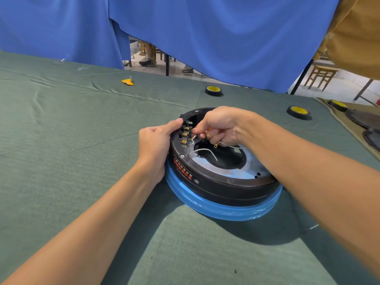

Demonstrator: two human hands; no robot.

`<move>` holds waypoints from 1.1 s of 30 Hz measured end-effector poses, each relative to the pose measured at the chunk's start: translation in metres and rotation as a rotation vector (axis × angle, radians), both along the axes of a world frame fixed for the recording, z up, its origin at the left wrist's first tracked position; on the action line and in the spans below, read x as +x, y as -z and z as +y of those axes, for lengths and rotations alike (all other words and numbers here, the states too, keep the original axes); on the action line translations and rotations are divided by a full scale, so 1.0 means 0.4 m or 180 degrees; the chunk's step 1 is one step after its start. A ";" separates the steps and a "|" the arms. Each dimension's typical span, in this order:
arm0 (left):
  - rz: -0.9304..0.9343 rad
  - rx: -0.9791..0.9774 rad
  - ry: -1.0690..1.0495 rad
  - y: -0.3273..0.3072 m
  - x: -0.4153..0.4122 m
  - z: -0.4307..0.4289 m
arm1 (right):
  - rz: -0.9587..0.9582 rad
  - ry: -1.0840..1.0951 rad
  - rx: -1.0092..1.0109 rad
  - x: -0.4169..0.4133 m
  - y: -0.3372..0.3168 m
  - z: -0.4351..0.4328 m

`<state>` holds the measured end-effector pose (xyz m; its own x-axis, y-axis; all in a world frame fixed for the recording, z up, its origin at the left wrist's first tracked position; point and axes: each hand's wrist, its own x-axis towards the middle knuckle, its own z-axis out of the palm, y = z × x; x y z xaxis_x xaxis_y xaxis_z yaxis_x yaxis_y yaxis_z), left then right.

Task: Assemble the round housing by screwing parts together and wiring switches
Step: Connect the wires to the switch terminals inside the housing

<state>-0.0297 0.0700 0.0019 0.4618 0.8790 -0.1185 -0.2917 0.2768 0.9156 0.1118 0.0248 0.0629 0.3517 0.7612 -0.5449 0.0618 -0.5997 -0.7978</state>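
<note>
Head view, green cloth [61, 140] over the table. Far, left of centre, a crumpled yellow wrapper [127, 81] lies on it, well apart from the work. Blue curtain [205, 38] hangs along the far edge.

Left hand [156, 140] comes in from near left and grips the left rim of the housing [216, 182], fingers curled against the outer wall, thumb on top just beside the switches [185, 133]. Housing is black and round, flat on the cloth at centre, its bottom wrapped in a blue band [218, 210] (film or tape, cannot tell). Switches sit in a row inside the left rim, brass tabs pointing inward.

Right hand [222, 126] reaches over the far rim, fingers curled, thumb and forefinger pinching a wire [194, 137] whose end is at the tabs; touching or not, cannot tell. A lug wire [228, 144] hangs below the same hand. A loose wire [205, 151], white, arcs over the centre hole.

A tape roll [213, 90] sits beyond the housing, a second roll [298, 112] far right, a third roll [337, 105] further right. Dark discs [357, 118] at the right edge, stool [320, 75] beyond.
</note>
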 end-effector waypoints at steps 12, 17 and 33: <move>0.0030 0.0020 -0.0019 0.002 0.000 0.004 | -0.0071 -0.0033 0.0050 -0.011 0.001 0.013; -0.0011 0.0020 -0.0029 0.002 0.003 0.000 | -0.0558 -0.0138 0.0249 -0.017 0.003 0.002; 0.0271 0.0007 -0.0346 0.003 0.004 -0.005 | -0.3094 -0.0754 0.0776 -0.081 0.002 -0.060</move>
